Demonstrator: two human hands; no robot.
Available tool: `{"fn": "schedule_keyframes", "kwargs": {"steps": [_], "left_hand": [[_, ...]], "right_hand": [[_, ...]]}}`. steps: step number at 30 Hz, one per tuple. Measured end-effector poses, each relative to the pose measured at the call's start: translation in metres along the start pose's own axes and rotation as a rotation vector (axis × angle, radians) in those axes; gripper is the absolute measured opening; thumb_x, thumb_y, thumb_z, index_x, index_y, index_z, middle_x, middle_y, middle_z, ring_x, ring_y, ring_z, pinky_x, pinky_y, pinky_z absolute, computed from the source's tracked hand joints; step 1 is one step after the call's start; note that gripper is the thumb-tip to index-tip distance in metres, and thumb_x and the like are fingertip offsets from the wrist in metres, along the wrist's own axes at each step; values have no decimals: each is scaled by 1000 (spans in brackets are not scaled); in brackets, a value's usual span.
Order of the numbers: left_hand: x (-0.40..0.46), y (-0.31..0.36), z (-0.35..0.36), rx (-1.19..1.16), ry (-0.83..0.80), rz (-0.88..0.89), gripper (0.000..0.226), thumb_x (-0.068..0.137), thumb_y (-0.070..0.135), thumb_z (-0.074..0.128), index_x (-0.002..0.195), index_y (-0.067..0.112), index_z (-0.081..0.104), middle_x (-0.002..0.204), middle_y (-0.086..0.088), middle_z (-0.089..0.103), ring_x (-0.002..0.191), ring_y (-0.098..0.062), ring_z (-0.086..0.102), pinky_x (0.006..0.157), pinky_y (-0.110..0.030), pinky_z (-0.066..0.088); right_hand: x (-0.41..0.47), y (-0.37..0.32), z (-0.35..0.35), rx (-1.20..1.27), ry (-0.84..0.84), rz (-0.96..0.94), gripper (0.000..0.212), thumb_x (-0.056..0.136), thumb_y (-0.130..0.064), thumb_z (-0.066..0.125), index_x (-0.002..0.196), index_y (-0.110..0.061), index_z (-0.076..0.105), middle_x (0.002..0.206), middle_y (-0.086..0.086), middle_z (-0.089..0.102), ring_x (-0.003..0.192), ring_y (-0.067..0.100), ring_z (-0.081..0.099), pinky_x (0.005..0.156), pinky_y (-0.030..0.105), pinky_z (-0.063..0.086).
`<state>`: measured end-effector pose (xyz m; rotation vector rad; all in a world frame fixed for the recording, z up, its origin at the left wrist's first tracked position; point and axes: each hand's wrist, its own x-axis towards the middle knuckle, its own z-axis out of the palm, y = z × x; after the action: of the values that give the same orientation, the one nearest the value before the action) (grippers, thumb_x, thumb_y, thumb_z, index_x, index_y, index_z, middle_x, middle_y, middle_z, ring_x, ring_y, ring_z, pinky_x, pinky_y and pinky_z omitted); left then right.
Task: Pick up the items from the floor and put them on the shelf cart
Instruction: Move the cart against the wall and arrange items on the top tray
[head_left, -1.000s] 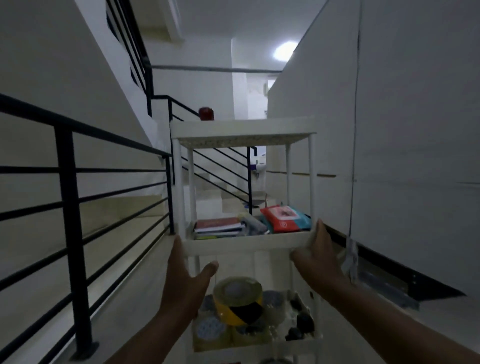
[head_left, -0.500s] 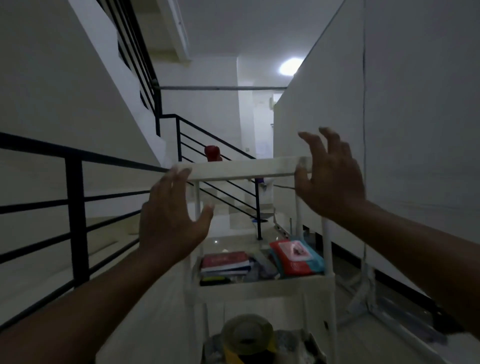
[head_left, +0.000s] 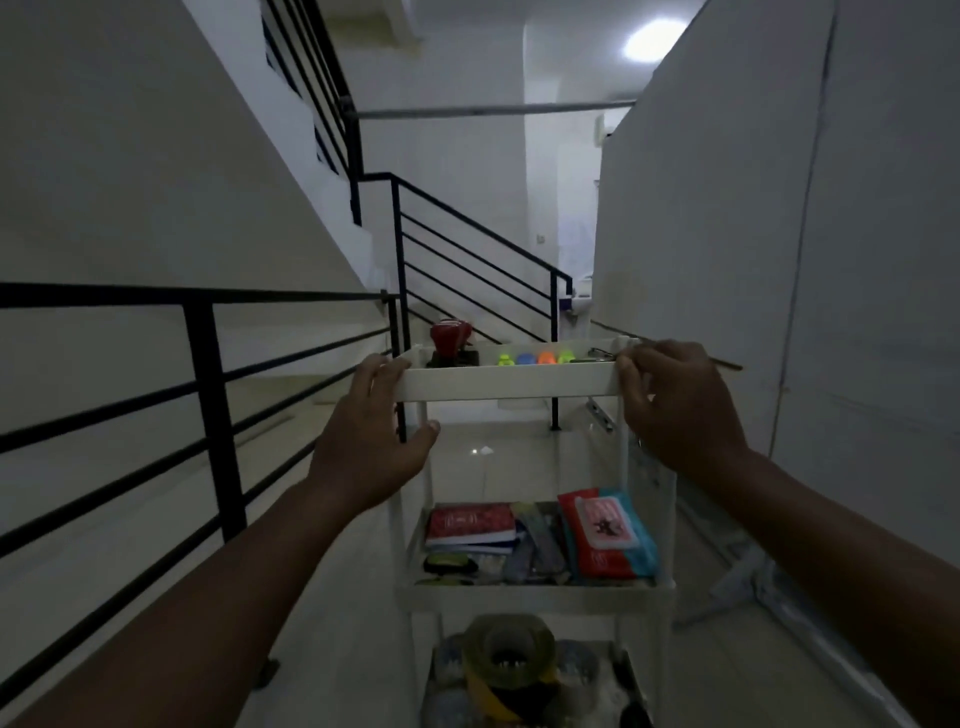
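Note:
A white three-tier shelf cart (head_left: 509, 383) stands right in front of me. My left hand (head_left: 371, 436) grips the left corner of its top tray and my right hand (head_left: 675, 402) grips the right corner. In the top tray are a red stapler-like object (head_left: 450, 338) and several small bright clips (head_left: 535, 358). The middle tier holds a red book (head_left: 470, 522) and a red-and-blue wipes pack (head_left: 605, 535). The bottom tier holds a yellow-and-black tape roll (head_left: 506, 660).
A black metal railing (head_left: 208, 395) runs along my left, with a staircase rising behind it. A white wall (head_left: 779, 260) closes the right side. A pale tiled floor (head_left: 493, 457) stretches beyond the cart toward another railing and a lit corridor.
Both hands rose from the middle tier to the top tray and closed on its corners. My view has lifted, so the top tray's contents now show.

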<state>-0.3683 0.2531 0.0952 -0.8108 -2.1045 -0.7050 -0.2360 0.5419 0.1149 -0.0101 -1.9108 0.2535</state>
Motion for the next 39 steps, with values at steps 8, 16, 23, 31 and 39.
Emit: {"fn": "schedule_keyframes", "kwargs": {"steps": [8,16,23,31,39], "left_hand": [[4,-10,-9,-67,-139,-23,84,71,62,60,142,33,26,150,7,23,120,-19,48,84,-36,49],[-1,-7,-14,-105,-159,-19,85,77,57,60,147,32,18,157,5,12,125,-28,46,93,-44,50],[1,-5,-31,-218,-345,-110,88,79,51,59,148,43,5,159,18,-7,119,-29,48,90,-39,49],[23,17,-77,-140,-697,-252,93,81,50,55,151,37,-5,158,15,-26,106,-25,52,73,-30,45],[47,26,-99,-146,-928,-337,97,81,43,59,152,36,-8,156,14,-31,101,-30,53,77,-34,47]], "right_hand": [[-4,-1,9,-1,42,36,24,95,-23,56,107,-9,72,109,12,68,104,24,57,76,25,44],[-5,-1,13,-65,96,27,28,93,-29,54,100,-10,74,102,10,68,96,22,57,74,31,49],[9,-16,-1,-135,-64,114,30,93,-27,54,103,-7,74,105,12,67,97,26,59,77,34,50],[18,-24,-24,-186,-408,286,34,99,-33,46,124,-17,64,132,9,59,137,30,41,105,46,43],[52,-45,-43,-222,-723,483,34,97,-26,51,129,-19,61,141,9,54,143,30,29,105,49,43]]}}
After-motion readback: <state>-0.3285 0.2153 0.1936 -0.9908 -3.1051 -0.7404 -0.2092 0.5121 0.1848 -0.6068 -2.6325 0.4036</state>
